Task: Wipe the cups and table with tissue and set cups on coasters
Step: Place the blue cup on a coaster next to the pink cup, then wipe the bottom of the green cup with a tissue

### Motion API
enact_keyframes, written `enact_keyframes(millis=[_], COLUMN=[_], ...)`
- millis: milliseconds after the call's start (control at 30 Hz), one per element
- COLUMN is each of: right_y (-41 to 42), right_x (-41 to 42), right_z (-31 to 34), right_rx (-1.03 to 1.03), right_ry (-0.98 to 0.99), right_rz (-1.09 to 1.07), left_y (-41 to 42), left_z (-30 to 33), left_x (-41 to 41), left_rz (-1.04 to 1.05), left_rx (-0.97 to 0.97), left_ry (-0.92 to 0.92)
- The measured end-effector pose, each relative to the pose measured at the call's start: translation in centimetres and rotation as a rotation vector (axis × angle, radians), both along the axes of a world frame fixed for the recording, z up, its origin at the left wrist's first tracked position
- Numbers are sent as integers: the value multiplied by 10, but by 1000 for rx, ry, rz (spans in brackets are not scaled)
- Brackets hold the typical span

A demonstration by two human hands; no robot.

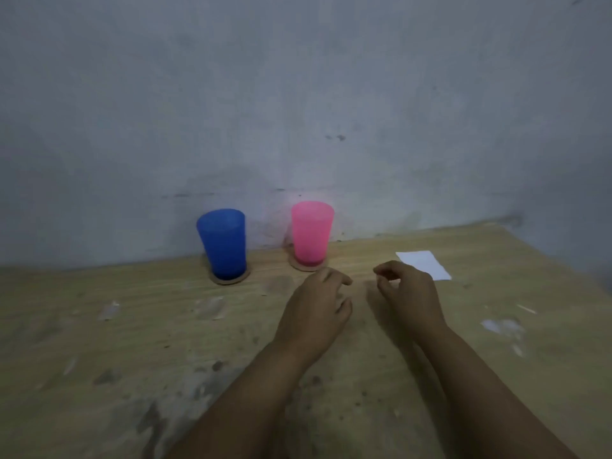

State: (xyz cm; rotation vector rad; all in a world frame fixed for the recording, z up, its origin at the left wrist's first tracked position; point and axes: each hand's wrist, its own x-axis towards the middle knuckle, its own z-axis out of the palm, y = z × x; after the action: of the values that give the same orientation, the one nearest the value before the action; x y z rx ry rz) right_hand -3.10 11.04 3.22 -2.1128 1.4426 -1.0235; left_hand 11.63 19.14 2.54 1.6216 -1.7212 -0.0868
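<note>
Left hand [314, 303] and right hand [405, 293] side by side over the middle of the worn, stained wooden desk [99, 342], fingers loosely curled, holding nothing, forearms reaching in from the lower right. Just beyond, blue translucent plastic cup [223, 243] upright on a round brown coaster [230, 279], pink translucent plastic cup [312, 231] upright on another round brown coaster [306, 266], both close to the scuffed grey wall [298, 94]. White flat tissue sheet [425, 264] behind the right hand. Bare desk to the left and near edge.
</note>
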Motion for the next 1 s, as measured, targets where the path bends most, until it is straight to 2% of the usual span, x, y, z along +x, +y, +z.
enact_keyframes(millis=[267, 533, 633, 767, 900, 1000], right_y=[-42, -52, -56, -58, -53, -45], right_x=[-52, -55, -55, -56, -55, -55], right_z=[-18, -27, -26, -29, -28, -18], right_rx=[26, 86, 168, 143, 85, 72], right_ry=[15, -35, -172, -165, -233, -374], right_rz=[-270, -266, -292, -285, -292, -212], left_y=[-83, -136, -142, -143, -139, -125], left_z=[-15, -22, -22, -21, -18, -10], left_x=[-72, -103, -104, -103, -101, -93], left_rz=[-90, -115, -85, -40, -15, -42], left_rx=[81, 169, 148, 89, 105, 108], left_ry=[-8, -69, -57, -38, 134, 257])
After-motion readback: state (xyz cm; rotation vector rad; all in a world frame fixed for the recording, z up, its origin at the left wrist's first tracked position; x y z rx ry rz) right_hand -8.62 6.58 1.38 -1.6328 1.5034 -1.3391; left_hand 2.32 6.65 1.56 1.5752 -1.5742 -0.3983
